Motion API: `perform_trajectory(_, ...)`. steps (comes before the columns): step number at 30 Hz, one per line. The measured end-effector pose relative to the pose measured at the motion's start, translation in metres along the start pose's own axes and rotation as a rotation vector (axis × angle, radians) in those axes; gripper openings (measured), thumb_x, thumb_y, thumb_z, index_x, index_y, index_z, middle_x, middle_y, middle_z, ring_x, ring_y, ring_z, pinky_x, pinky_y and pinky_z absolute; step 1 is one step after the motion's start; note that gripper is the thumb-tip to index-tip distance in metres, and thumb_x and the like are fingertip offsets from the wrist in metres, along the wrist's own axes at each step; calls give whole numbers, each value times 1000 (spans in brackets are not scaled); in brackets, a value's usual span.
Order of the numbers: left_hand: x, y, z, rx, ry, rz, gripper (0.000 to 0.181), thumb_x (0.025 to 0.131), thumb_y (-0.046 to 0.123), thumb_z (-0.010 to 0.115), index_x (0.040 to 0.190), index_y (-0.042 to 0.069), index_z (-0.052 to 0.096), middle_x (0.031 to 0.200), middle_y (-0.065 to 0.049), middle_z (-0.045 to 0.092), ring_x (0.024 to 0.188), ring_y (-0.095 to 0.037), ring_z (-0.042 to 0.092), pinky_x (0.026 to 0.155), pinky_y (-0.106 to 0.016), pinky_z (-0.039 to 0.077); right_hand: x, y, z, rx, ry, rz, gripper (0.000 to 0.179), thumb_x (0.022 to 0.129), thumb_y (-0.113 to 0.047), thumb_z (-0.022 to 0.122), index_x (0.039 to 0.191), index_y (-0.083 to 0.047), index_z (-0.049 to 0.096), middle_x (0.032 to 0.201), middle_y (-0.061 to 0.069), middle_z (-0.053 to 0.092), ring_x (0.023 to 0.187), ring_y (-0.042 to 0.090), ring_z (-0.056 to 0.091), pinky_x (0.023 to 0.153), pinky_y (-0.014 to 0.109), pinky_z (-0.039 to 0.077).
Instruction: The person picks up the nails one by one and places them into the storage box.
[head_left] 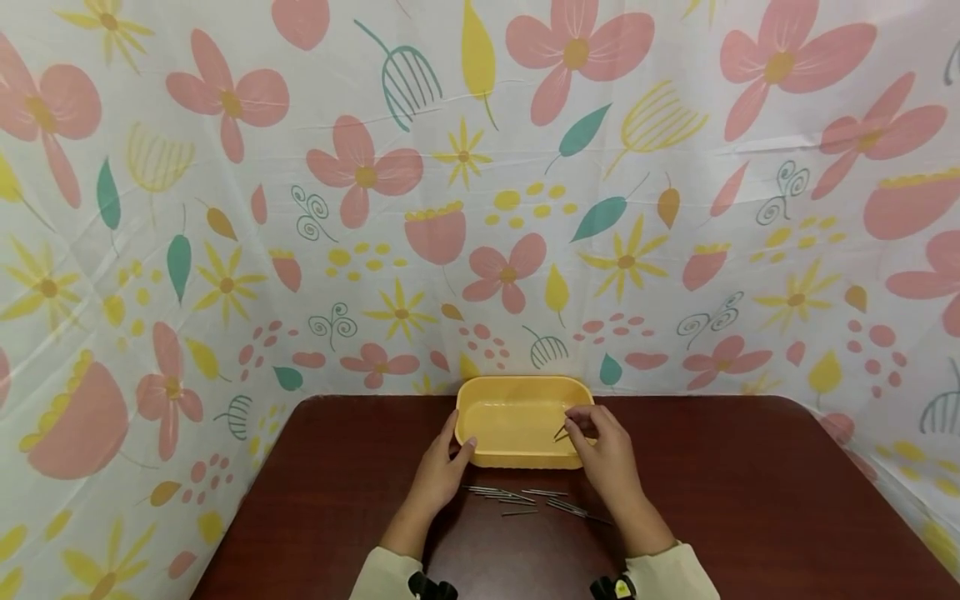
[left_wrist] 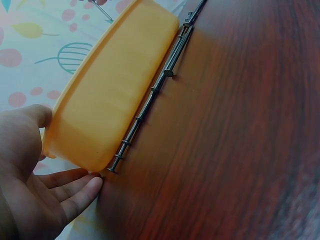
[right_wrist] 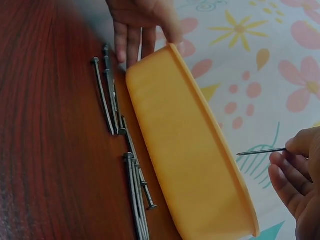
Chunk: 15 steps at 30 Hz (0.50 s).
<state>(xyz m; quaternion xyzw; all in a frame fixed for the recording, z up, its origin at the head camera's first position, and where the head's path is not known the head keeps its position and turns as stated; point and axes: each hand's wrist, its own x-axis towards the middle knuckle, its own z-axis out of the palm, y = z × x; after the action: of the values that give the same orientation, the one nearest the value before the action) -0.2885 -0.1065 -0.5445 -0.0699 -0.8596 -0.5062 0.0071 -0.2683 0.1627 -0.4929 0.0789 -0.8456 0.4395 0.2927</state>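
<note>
A yellow plastic container [head_left: 517, 461] stands on the table against the patterned cloth. At its left end my left hand [head_left: 438, 471] grips it, thumb at the rim and fingers along the outer wall. My right hand [head_left: 611, 458] is over the container's right end, pinching a nail [right_wrist: 262, 151] between thumb and fingertips. That nail's pointed tip shows just beyond the rim in the right wrist view. Several loose steel nails [right_wrist: 135, 195] lie on the tabletop along the container's near side, some bunched side by side.
The dark reddish-brown table [head_left: 750, 500] extends to both sides and toward me. Behind it and at the sides hangs a white cloth [head_left: 660, 333] printed with flowers and leaves, meeting the table's back edge.
</note>
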Motion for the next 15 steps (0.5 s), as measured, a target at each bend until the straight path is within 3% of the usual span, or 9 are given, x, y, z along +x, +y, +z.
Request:
perform_trajectory(3, 0, 0, 1, -3, 6, 2, 72, 103, 54, 51, 163, 28, 22, 160, -16, 38, 128, -34, 59, 93, -47, 56, -1, 1, 1, 10, -20, -31, 16, 90, -4, 75, 106, -5, 71, 98, 4, 67, 87, 14, 66, 77, 26, 58)
perform_trajectory(7, 0, 2, 1, -6, 9, -3, 71, 103, 51, 52, 163, 27, 22, 160, -15, 38, 129, -35, 58, 95, -49, 55, -1, 3, 2, -13, -52, -60, 40, 89, -9, 78, 126, -5, 66, 123, 14, 62, 111, 25, 62, 89, 40, 55)
perform_trajectory(10, 0, 2, 0, -3, 5, -11, 71, 103, 51, 52, 163, 27, 21, 161, -15, 37, 129, -35, 58, 96, -49, 54, 0, 4, 2, -33, -51, -58, 57, 87, -13, 81, 139, -7, 58, 137, 18, 54, 125, 31, 55, 97, 31, 47)
perform_trajectory(15, 0, 2, 0, -2, 5, -14, 73, 103, 54, 52, 163, 27, 21, 161, -15, 37, 129, -35, 58, 96, -49, 54, 1, 6, 1, -28, -29, -56, 62, 86, -13, 82, 142, -6, 55, 140, 20, 51, 128, 35, 53, 100, 9, 33)
